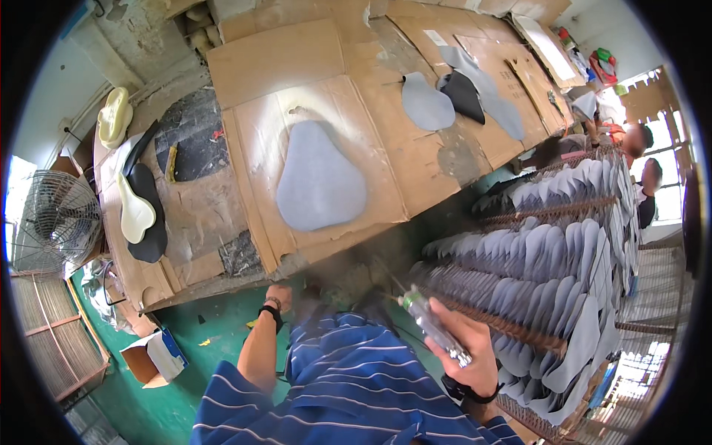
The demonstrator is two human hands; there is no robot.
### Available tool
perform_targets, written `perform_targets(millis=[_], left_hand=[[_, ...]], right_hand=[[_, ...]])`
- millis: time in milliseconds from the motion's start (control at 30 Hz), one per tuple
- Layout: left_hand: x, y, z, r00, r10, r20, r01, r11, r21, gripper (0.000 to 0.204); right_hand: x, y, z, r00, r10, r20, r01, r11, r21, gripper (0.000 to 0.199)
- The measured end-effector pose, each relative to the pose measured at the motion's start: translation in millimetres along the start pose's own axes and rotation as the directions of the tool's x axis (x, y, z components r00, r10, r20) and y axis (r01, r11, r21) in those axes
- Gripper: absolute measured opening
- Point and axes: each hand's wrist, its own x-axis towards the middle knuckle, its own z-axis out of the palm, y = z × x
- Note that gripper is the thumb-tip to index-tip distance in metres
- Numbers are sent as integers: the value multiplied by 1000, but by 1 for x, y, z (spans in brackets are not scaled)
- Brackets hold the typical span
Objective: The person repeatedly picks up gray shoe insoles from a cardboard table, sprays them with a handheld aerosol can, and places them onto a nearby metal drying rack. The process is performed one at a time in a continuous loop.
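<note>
My right hand [475, 345], with a dark band at the wrist, is closed around a screwdriver-like tool [437, 330]. It has a clear, shiny handle, a green collar and a thin shaft slanting up and left toward the table's front edge. My left hand [279, 298] hangs low just below that edge, its fingers curled; what they hold, if anything, is hidden. On the cardboard [241, 141] in front of me lies a grey, pear-shaped saddle cover piece [321, 182], narrow end away from me. Whitish residue surrounds its far end. Neither hand touches it.
At left lie cream saddle shells [136, 208] and a black saddle piece [148, 241]; a fan [59, 215] stands beyond. More grey pieces [428, 102] lie at far right. A rack of grey pieces [534, 252] stands close on my right, with people [645, 178] behind. An open box [153, 361] is on the floor.
</note>
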Motion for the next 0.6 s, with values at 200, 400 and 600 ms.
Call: perform_targets(millis=[200,400,600], left_hand=[[-10,21,5,988,-152,0,150,973,-176,26],[-25,-2,30,981,-192,-15,188,971,-147,32],[-16,-23,47,983,-183,-4,181,974,-134,26]], right_hand=[[8,1,-1,980,-106,-168,108,994,-2,62],[-34,19,-23,986,32,-163,-42,998,-53,57],[-62,19,-36,995,88,45,-90,996,29,63]])
